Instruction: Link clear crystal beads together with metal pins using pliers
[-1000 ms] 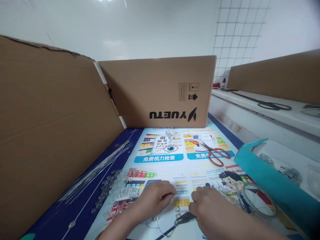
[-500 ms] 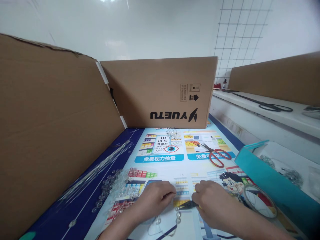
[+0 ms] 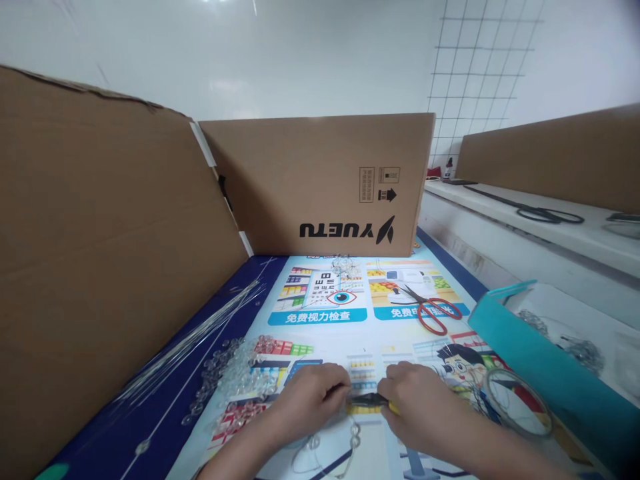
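My left hand [image 3: 316, 399] is closed in a pinch at the end of a thin strand strung with clear beads [image 3: 355, 437]. The strand hangs in a loop below my fingers. My right hand [image 3: 417, 408] is wrapped round pliers [image 3: 369, 399], with dark jaws and a bit of yellow handle showing. The jaws point left and reach my left fingertips; whether they grip the strand's end cannot be made out. Left of my left hand lie loose clear beads [image 3: 245, 373] and pinkish beads [image 3: 243, 413].
Red-handled scissors [image 3: 433, 313] lie beyond my right hand. A wire coil [image 3: 520, 402] and a teal box [image 3: 530, 360] with wire bundles are at right. Thin straight wires [image 3: 200, 333] lie at left. Cardboard walls [image 3: 320, 180] stand behind and left. A small wire tangle [image 3: 343, 266] lies by the back wall.
The pliers have moved up and slightly left with my right hand, so their jaws now meet my left fingertips. My left hand has hardly moved.
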A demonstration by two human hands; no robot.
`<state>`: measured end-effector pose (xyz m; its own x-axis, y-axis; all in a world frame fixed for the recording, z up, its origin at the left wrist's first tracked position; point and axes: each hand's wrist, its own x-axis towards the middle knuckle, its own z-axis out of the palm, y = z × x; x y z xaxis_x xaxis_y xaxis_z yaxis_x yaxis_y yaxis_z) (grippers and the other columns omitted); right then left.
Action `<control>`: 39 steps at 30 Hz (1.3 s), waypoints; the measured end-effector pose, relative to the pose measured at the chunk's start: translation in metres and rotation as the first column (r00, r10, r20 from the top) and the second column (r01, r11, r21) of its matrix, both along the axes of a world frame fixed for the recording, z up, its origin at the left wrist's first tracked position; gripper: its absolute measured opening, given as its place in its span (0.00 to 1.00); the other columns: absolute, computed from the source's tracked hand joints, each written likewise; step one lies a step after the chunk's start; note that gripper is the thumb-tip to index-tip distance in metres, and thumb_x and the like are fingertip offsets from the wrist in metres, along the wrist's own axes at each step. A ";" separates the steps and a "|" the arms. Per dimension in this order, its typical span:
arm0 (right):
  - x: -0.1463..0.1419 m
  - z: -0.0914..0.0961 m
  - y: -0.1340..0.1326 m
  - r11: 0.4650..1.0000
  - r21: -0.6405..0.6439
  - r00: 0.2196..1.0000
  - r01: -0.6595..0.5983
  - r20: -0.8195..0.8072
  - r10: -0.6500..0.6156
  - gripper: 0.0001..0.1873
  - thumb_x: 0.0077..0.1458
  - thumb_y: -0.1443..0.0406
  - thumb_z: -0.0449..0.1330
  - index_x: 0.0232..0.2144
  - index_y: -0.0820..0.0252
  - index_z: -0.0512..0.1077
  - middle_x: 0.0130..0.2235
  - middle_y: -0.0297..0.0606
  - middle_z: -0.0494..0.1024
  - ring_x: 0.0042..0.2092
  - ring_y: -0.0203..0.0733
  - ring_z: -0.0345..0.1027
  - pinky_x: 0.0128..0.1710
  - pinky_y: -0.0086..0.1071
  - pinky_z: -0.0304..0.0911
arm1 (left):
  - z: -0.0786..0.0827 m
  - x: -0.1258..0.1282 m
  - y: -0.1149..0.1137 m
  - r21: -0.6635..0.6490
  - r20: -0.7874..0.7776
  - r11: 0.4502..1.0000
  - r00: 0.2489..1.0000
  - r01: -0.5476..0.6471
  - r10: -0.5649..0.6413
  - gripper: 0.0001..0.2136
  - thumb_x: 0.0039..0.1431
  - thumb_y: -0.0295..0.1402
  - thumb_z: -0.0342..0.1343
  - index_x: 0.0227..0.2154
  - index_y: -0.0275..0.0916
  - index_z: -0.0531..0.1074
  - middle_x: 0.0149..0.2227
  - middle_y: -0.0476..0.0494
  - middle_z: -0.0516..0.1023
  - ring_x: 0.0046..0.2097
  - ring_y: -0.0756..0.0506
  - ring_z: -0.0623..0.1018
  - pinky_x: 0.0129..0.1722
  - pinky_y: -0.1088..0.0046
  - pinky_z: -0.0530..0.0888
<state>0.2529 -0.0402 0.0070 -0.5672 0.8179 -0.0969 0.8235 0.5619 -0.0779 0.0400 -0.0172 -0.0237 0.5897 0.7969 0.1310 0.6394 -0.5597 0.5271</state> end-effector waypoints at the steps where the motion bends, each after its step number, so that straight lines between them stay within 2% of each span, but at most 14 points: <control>1: 0.003 0.001 0.001 1.000 -0.018 1.000 0.012 0.000 -0.012 0.09 0.48 0.64 0.52 0.28 0.58 0.71 0.32 0.40 0.73 0.34 0.44 0.66 0.29 0.31 0.53 | 0.000 0.000 0.000 0.004 -0.001 1.000 1.000 -0.001 0.001 0.08 0.55 0.25 0.46 0.27 0.40 0.70 0.27 0.50 0.74 0.30 0.51 0.70 0.29 0.80 0.62; 8: 0.009 0.014 0.011 0.977 -0.212 0.996 -0.005 0.090 0.024 0.14 0.46 0.58 0.52 0.26 0.58 0.74 0.27 0.39 0.76 0.28 0.43 0.68 0.21 0.28 0.45 | 0.001 -0.002 0.000 0.008 0.022 1.000 1.000 0.019 -0.019 0.08 0.55 0.25 0.45 0.27 0.40 0.69 0.28 0.51 0.73 0.30 0.51 0.70 0.30 0.80 0.61; 16: 0.003 0.015 0.016 0.964 -0.261 0.996 -0.051 0.052 0.067 0.14 0.45 0.58 0.52 0.26 0.56 0.75 0.27 0.37 0.77 0.28 0.40 0.67 0.21 0.27 0.44 | -0.003 -0.003 -0.001 -0.005 0.036 0.999 0.998 0.049 -0.049 0.08 0.56 0.25 0.46 0.29 0.40 0.69 0.29 0.51 0.73 0.31 0.52 0.71 0.31 0.80 0.62; 26: 0.008 0.003 0.011 0.976 -0.212 0.999 -0.042 -0.017 0.039 0.10 0.44 0.59 0.53 0.24 0.56 0.73 0.24 0.34 0.75 0.26 0.37 0.65 0.19 0.27 0.40 | -0.004 -0.005 0.001 -0.006 0.022 0.995 0.995 0.099 -0.098 0.07 0.57 0.27 0.47 0.32 0.42 0.69 0.32 0.52 0.74 0.34 0.51 0.72 0.33 0.80 0.63; 34: 0.011 -0.003 0.011 0.984 -0.166 0.998 -0.060 -0.029 0.056 0.10 0.44 0.60 0.53 0.24 0.56 0.73 0.25 0.34 0.76 0.26 0.39 0.66 0.21 0.28 0.41 | 0.001 -0.004 -0.001 0.102 -0.063 0.991 0.995 0.082 -0.076 0.07 0.56 0.25 0.46 0.26 0.40 0.67 0.28 0.51 0.72 0.30 0.51 0.70 0.28 0.79 0.60; 39: 0.010 -0.008 0.010 0.990 -0.131 0.998 -0.058 -0.011 0.058 0.11 0.46 0.58 0.53 0.26 0.56 0.73 0.28 0.36 0.77 0.28 0.41 0.68 0.23 0.29 0.41 | 0.001 -0.005 -0.001 0.141 -0.139 0.978 0.982 0.151 -0.132 0.07 0.58 0.27 0.45 0.30 0.41 0.67 0.30 0.50 0.73 0.33 0.49 0.72 0.30 0.78 0.61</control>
<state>0.2627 -0.0297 -0.0010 -0.6144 0.7641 -0.1968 0.7890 0.5933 -0.1597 0.0346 -0.0183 -0.0226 0.7148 0.6809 0.1593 0.6044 -0.7161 0.3491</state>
